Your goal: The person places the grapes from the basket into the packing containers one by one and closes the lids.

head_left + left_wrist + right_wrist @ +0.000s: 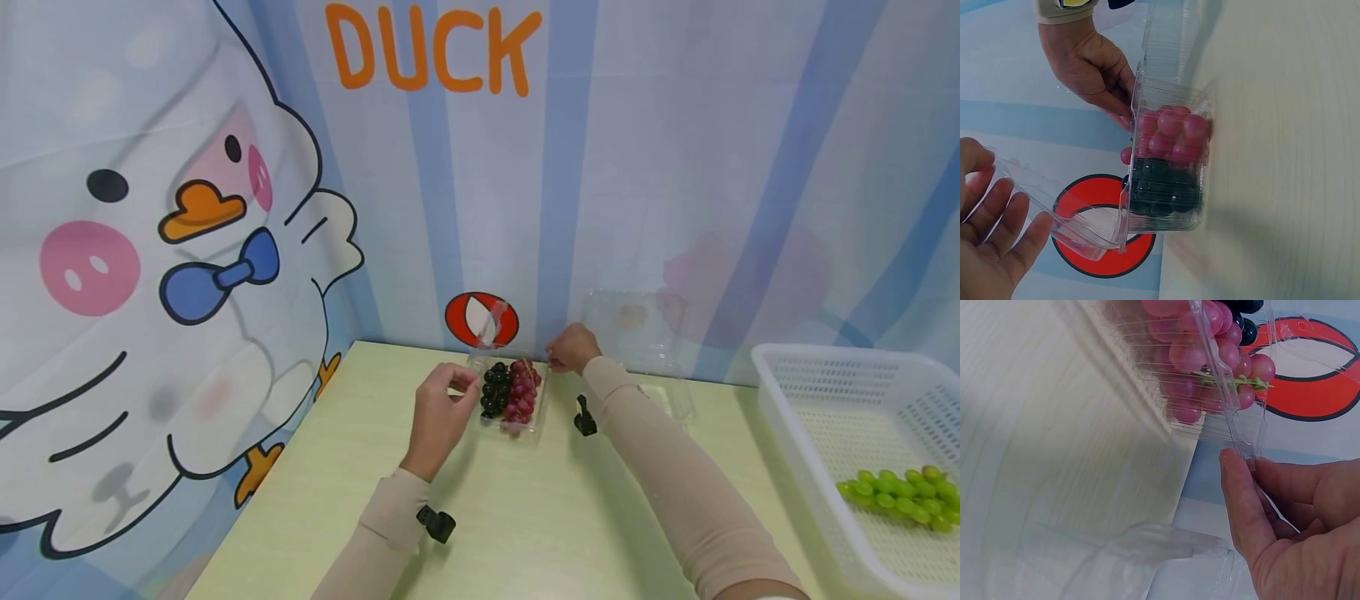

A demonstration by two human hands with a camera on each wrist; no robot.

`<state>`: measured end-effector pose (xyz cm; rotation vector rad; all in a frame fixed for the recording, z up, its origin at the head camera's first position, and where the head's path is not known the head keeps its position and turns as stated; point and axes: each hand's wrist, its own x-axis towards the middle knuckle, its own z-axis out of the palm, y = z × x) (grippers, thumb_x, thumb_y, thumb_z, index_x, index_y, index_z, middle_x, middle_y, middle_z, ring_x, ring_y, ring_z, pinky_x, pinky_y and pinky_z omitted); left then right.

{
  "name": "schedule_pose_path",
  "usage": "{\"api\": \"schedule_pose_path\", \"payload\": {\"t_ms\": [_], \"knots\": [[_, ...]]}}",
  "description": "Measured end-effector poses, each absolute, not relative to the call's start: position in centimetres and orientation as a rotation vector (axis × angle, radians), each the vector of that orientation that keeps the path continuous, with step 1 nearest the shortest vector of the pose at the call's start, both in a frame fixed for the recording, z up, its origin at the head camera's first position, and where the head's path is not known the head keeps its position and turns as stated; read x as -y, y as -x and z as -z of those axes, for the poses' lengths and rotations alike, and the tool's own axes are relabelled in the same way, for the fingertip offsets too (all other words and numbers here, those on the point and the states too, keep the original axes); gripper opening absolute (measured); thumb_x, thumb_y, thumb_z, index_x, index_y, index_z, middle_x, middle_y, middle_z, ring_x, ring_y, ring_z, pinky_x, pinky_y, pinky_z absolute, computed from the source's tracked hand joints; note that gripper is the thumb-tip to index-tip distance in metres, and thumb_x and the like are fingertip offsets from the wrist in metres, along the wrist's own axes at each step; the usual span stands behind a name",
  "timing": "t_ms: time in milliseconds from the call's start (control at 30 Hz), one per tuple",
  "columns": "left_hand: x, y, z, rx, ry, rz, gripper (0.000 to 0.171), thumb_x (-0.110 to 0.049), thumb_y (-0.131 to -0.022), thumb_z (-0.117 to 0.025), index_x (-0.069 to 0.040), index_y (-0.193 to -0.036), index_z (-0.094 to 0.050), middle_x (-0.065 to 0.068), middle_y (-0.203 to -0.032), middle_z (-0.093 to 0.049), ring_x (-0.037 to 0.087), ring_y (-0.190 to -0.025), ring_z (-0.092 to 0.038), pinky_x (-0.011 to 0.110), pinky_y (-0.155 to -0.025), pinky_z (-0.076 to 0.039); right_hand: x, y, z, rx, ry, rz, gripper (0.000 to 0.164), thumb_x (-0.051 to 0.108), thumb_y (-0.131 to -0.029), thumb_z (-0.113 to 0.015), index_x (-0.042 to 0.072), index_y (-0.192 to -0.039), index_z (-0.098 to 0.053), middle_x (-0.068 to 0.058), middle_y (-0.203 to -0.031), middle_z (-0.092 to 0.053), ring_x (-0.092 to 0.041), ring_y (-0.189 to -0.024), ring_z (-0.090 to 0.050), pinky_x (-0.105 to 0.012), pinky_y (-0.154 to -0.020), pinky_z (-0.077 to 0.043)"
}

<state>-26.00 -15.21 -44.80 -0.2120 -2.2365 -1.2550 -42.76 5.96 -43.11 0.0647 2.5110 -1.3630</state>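
A clear plastic box [531, 435] stands near the back edge of the table with its hinged lid [1041, 194] raised. Inside lie a bunch of black grapes [495, 390] and a bunch of red grapes [522, 392], side by side. My left hand [441, 412] is at the box's left and pinches the lid's edge between thumb and forefinger. At the opposite side, my right hand [1297, 519] pinches the box's rim with thumb and fingertips. A few red grapes and a green stem [1250, 381] stick up above the rim.
To the right of the box is a second clear box [681, 404], its lid [633, 325] standing up against the printed curtain [495, 183]. A white basket [802, 467] at the far right holds a bunch of green grapes [900, 497]. The pale table [510, 517] extends toward me.
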Motion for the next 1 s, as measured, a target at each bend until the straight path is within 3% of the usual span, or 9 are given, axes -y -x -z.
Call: {"api": "schedule_pose_path", "payload": {"t_ms": [167, 300, 433, 800, 1000], "knots": [[15.0, 25.9, 44.9, 2.269, 0.241, 1.191, 0.007, -0.014, -0.095, -0.073, -0.009, -0.096, -0.069, 0.003, -0.096, -0.065, 0.016, -0.085, -0.067, 0.03, -0.073, -0.06, -6.3, 42.5, 43.0, -2.496, -0.02, 1.369, 0.025, 0.003, -0.098, -0.061, -0.012, -0.116, -0.069, -0.021, -0.096, -0.074, -0.013, -0.064, -0.067, -0.041, -0.083, -0.061], [14.9, 25.9, 45.0, 2.285, 0.242, 1.167, 0.008, -0.016, -0.096, -0.073, -0.009, -0.095, -0.068, 0.003, -0.094, -0.065, 0.016, -0.084, -0.067, 0.029, -0.073, -0.06, -6.4, 42.3, 42.6, -2.479, -0.018, 1.352, 0.025, 0.006, -0.099, -0.061, -0.013, -0.113, -0.069, -0.019, -0.094, -0.074, -0.019, -0.072, -0.071, -0.044, -0.091, -0.058], [14.9, 26.0, 45.0, 2.287, 0.252, 1.158, 0.008, -0.015, -0.095, -0.073, -0.009, -0.095, -0.068, 0.004, -0.094, -0.065, 0.016, -0.083, -0.067, 0.03, -0.072, -0.06, -6.4, 42.1, 42.1, -2.423, -0.03, 1.383, 0.028, 0.007, -0.1, -0.061, -0.013, -0.119, -0.065, -0.019, -0.099, -0.071, -0.024, -0.085, -0.072, -0.042, -0.095, -0.057], [14.4, 25.9, 45.2, 2.359, 0.279, 1.096, 0.008, -0.016, -0.095, -0.074, -0.01, -0.095, -0.068, 0.003, -0.095, -0.064, 0.016, -0.087, -0.066, 0.031, -0.075, -0.06, -7.0, 42.3, 42.0, -2.245, 0.008, 1.468, 0.044, 0.018, -0.107, -0.049, -0.015, -0.136, -0.052, -0.028, -0.128, -0.057, -0.023, -0.09, -0.066, -0.042, -0.098, -0.055], [14.2, 25.7, 45.4, 2.392, 0.293, 1.019, 0.01, -0.019, -0.094, -0.075, -0.012, -0.094, -0.067, 0.001, -0.094, -0.063, 0.015, -0.088, -0.064, 0.032, -0.076, -0.058, -7.4, 42.3, 42.1, -2.201, 0.046, 1.461, 0.055, 0.029, -0.11, -0.042, -0.017, -0.14, -0.048, -0.032, -0.136, -0.056, -0.035, -0.115, -0.064, -0.043, -0.1, -0.054]]}}
